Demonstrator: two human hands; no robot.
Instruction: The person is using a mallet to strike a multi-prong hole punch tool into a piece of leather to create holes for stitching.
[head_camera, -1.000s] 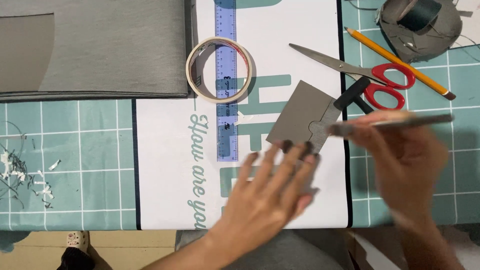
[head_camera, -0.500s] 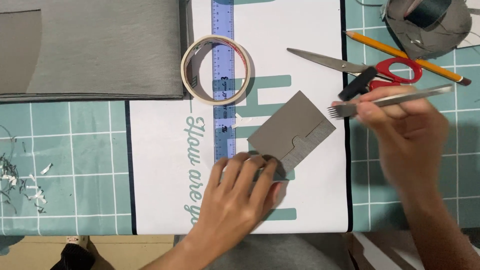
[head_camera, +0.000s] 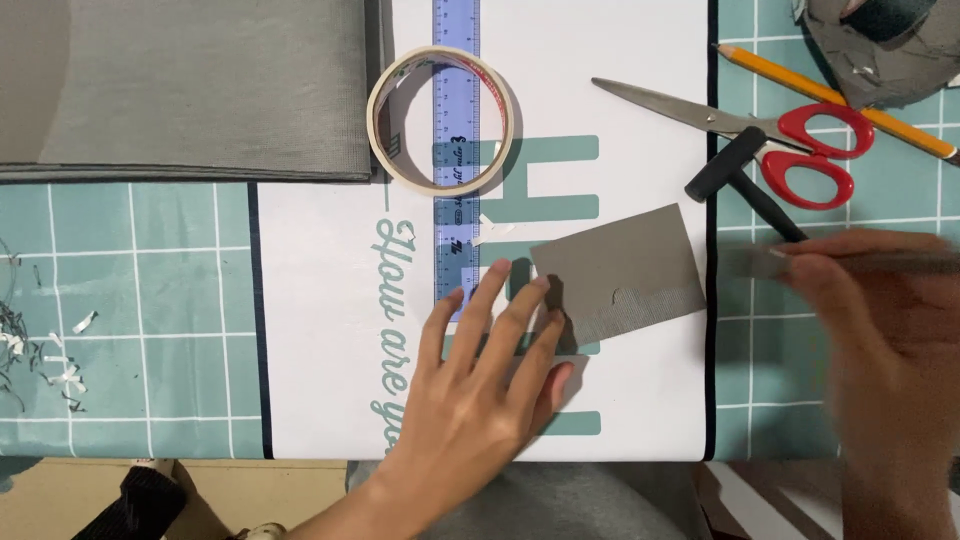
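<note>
— Cardboard piece (head_camera: 618, 270), where does it lie?
— Flat on the white printed sheet (head_camera: 320, 300), just right of the blue ruler (head_camera: 456, 150), with a small notch in its lower edge.
— And the left hand (head_camera: 480, 400)?
— Palm down, fingers (head_camera: 530, 320) spread; two fingertips touch the piece's lower left corner, pinning it.
— The right hand (head_camera: 880, 340)?
— Blurred, off the piece over the green cutting mat (head_camera: 130, 320). Its fingers are closed around a thin grey tool (head_camera: 760, 262); the tip sits just right of the card.
— Anything nearby?
— Tape roll (head_camera: 440, 118) across the ruler, red-handled scissors (head_camera: 760, 130) and a pencil (head_camera: 840, 100) above.
</note>
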